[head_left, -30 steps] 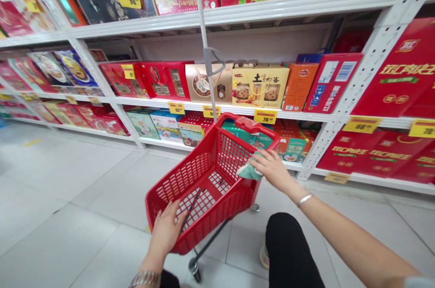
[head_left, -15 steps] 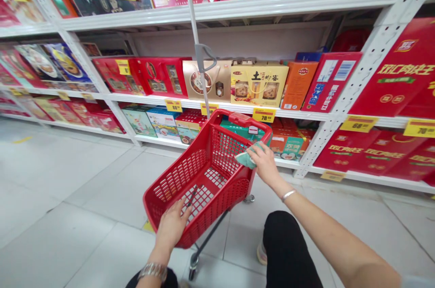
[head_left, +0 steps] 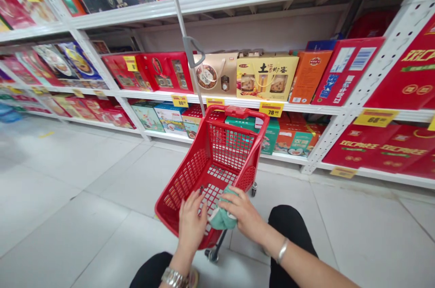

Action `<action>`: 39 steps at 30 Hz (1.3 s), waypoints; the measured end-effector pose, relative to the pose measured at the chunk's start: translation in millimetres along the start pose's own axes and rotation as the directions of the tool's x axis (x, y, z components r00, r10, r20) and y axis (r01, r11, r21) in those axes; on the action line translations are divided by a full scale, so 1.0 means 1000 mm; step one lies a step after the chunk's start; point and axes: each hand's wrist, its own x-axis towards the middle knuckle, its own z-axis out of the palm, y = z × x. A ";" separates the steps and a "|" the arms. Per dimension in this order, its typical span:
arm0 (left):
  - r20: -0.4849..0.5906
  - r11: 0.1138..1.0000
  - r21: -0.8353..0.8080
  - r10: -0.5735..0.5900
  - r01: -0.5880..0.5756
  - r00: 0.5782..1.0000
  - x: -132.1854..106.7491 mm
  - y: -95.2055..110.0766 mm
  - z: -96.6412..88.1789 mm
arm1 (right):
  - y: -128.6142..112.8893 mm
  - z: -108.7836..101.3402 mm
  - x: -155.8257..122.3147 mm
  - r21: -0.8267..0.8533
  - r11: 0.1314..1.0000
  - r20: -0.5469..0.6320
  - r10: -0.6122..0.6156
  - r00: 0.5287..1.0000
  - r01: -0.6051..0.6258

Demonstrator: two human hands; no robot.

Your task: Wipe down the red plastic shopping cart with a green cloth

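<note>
In front of me stands a red plastic shopping cart (head_left: 181, 179) with slotted walls and a tall pole (head_left: 180, 12) rising behind it. My right hand (head_left: 239, 211) is closed around a green cloth (head_left: 222, 215) at the cart's near right side. Beside it, my left hand (head_left: 192, 220) hangs over the near end of the basket, fingers apart and holding nothing that I can see. Its fingertips are close to a small dark object (head_left: 201, 189) in the basket, mostly hidden by the hand.
White shelving (head_left: 234, 102) full of gift boxes, such as a yellow box (head_left: 267, 77), runs behind the cart. Yellow price tags (head_left: 271, 109) hang from its edges. Caster wheels (head_left: 213, 255) rest on the pale tiled floor (head_left: 105, 188), and my bent knees (head_left: 288, 224) flank the near end.
My right hand has brought the cloth from the handle end down along the right rim to the near side. My left hand has moved slightly right, and the view has shifted a little.
</note>
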 end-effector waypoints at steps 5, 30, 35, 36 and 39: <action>0.058 0.950 0.287 -0.145 0.123 0.988 0.062 -0.036 -0.033 | 0.019 -0.021 0.005 0.057 0.998 0.042 -0.010 0.999 0.008; -0.048 0.949 0.053 -0.309 0.312 0.950 -0.009 0.058 0.025 | 0.090 -0.053 -0.035 0.070 0.894 -0.101 0.448 0.888 -0.443; 0.131 0.997 0.079 -0.023 0.012 0.991 -0.014 0.096 0.027 | 0.078 -0.045 -0.064 0.099 0.854 -0.241 0.519 0.820 -0.511; 0.155 0.998 0.056 -0.005 -0.004 0.988 -0.014 0.101 0.030 | 0.075 -0.042 -0.066 0.092 0.844 -0.279 0.531 0.800 -0.528; 0.204 0.999 -0.037 0.046 -0.039 0.978 -0.016 0.117 0.043 | 0.059 -0.029 -0.068 0.092 0.830 -0.353 0.544 0.761 -0.550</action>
